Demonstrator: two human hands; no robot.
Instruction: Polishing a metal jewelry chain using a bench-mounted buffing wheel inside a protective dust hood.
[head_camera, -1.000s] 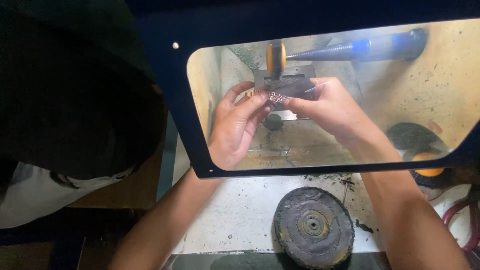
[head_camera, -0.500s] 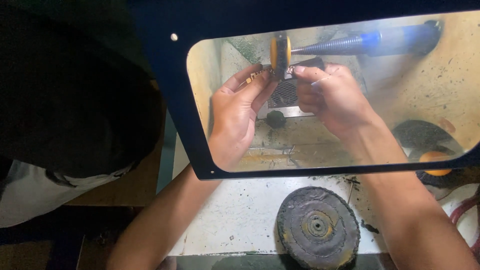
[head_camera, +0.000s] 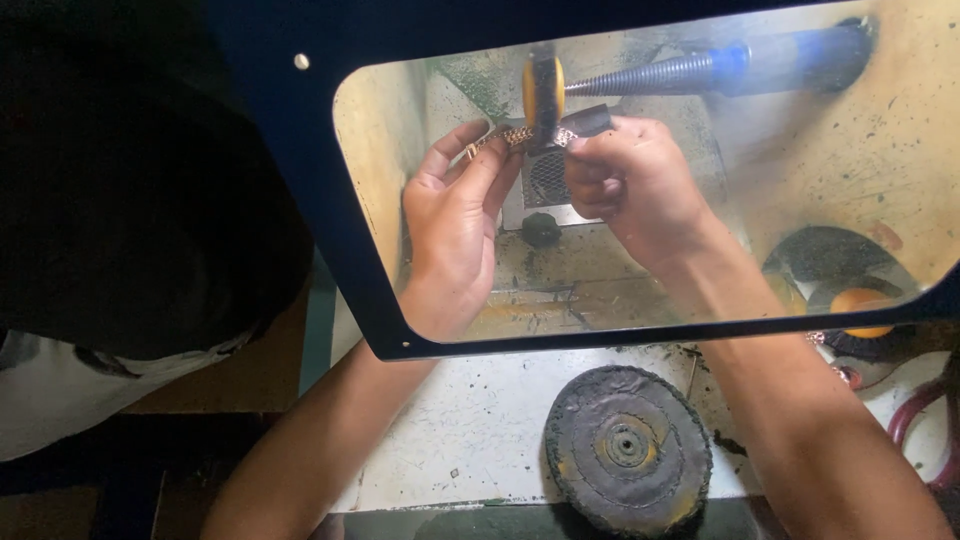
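Behind a clear shield with a dark blue frame (head_camera: 330, 250), both my hands hold a gold-coloured metal link band (head_camera: 500, 137) up against a yellow-edged buffing wheel (head_camera: 543, 92). My left hand (head_camera: 455, 225) pinches the band's left end with its fingertips. My right hand (head_camera: 630, 185) grips the band's right end, together with a dark flat piece, just right of the wheel. The wheel sits on a tapered blue spindle (head_camera: 720, 65) running off to the right.
A worn black buffing disc (head_camera: 627, 448) lies flat on the white stained bench (head_camera: 470, 430) near me. A small black knob (head_camera: 541, 229) and a metal mesh grille (head_camera: 545, 180) sit under the wheel. Another dark wheel with an orange part (head_camera: 850, 290) lies right. Red hose (head_camera: 925, 420) at far right.
Both hands rose from lower in front of the machine up to the wheel, and the band now touches the wheel's rim.
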